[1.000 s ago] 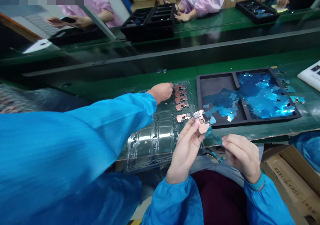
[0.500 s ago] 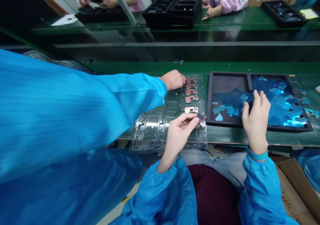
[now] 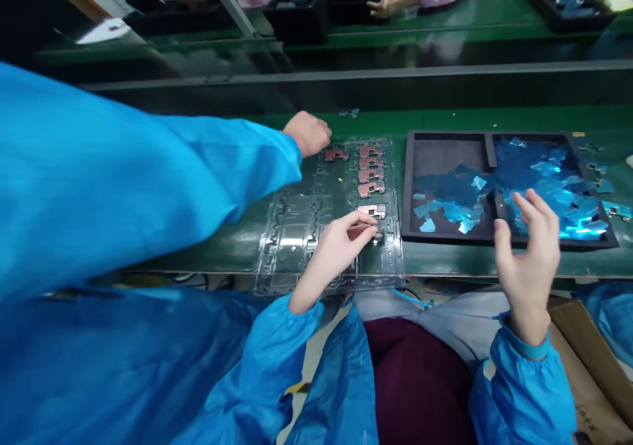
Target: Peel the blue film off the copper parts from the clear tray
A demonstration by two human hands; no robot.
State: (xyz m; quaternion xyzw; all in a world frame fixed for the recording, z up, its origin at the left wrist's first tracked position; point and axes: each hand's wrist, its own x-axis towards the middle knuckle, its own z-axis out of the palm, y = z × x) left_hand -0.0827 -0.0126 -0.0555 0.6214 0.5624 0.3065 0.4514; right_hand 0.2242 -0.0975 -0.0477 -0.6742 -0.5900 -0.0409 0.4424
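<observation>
My left hand (image 3: 341,244) is closed in a pinch on a small copper-coloured part (image 3: 378,236), mostly hidden by the fingertips, low over the right column of a clear plastic tray (image 3: 291,260). Above it in that column lie several similar flat parts (image 3: 371,188) in their pockets. My right hand (image 3: 531,257) is open, its fingers apart, over the front of a black divided tray (image 3: 448,237). Nothing shows in it. Blue film pieces (image 3: 558,175) fill that tray's right compartment and part of its left one.
A co-worker's blue sleeve (image 3: 208,168) reaches in from the left, the hand (image 3: 307,132) at the clear tray's far edge beside another copper-coloured part (image 3: 337,155). Small metallic parts (image 3: 618,211) lie right of the black tray. Across the bench, people in pink handle black trays (image 3: 297,16).
The co-worker's hand has moved left, and a copper-coloured part now shows by it. My left hand has lowered its part to the tray. My right hand has shifted right and nearer me.
</observation>
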